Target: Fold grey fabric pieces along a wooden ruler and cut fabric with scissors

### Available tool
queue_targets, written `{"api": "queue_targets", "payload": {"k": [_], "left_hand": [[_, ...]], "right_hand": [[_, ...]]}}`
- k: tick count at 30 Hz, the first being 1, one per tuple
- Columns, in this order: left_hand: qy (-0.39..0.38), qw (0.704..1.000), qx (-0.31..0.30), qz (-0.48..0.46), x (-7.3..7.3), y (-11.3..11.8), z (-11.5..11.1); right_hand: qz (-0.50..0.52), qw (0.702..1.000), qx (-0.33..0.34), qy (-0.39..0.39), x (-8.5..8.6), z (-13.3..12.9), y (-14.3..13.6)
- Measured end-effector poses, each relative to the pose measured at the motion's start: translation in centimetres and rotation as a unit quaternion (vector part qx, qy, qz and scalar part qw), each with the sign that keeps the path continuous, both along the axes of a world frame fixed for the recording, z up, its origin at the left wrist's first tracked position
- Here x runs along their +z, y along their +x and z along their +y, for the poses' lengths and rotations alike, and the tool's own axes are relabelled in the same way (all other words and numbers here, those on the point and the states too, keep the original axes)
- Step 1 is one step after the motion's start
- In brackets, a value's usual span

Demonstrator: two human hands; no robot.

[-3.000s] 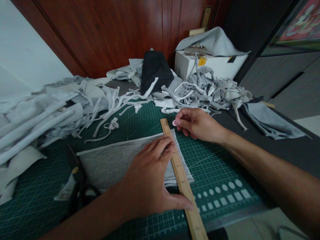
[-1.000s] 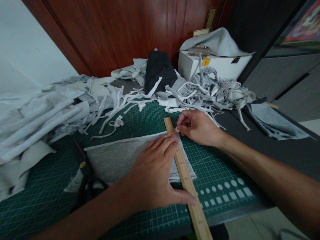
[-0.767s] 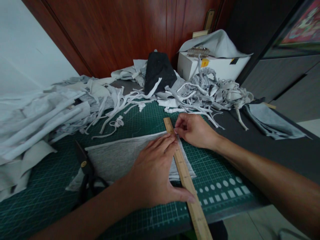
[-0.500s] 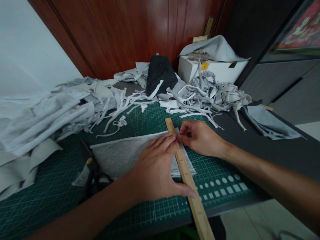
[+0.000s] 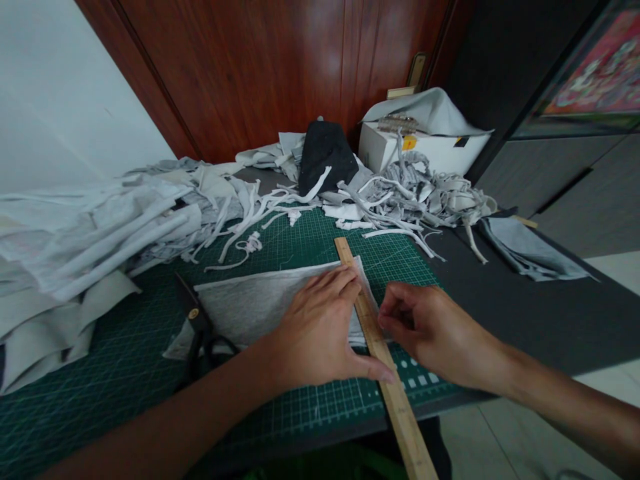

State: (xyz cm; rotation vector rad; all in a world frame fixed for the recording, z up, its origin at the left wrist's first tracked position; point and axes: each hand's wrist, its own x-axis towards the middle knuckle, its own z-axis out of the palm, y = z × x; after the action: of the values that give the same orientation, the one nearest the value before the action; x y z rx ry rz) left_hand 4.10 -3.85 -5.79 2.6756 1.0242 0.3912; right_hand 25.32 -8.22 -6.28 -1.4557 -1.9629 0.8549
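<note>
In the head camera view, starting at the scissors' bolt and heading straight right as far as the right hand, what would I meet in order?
Black scissors → gray fabric → left hand → wooden ruler → right hand.

Dim, cool light; faint glare on door [image 5: 280, 60]; right hand [image 5: 433, 327] slightly blurred; edges stretched.

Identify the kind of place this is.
Probably a home or small sewing workspace: a green cutting mat, black scissors and a wooden ruler lie among heaped gray fabric scraps.
</note>
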Motion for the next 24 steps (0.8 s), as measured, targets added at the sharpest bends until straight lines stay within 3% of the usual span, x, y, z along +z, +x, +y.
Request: {"api": "queue_targets", "payload": {"k": [5,9,15,24], "left_hand": [[-0.007,1.000,0.004,0.011,0.3,0.1,0.0],[0.000,1.000,0.001,0.011,0.3,0.2,0.0],[-0.001,1.000,0.004,0.019,0.3,0.1,-0.1],[0.001,1.000,0.003,0.027,0.2,0.3,0.0]], "right_hand": [[-0.006,0.999,0.017,-0.049,0.2,-2.8,0.3],[-0.028,0.996,0.046,-0.069,0.9,-3.5,0.7],[0.051,0.997,0.021,-0.055,1.6,-1.4,1.7],[0.065,0.997,0.023,-0.026,-0.3,0.5,0.6]]}}
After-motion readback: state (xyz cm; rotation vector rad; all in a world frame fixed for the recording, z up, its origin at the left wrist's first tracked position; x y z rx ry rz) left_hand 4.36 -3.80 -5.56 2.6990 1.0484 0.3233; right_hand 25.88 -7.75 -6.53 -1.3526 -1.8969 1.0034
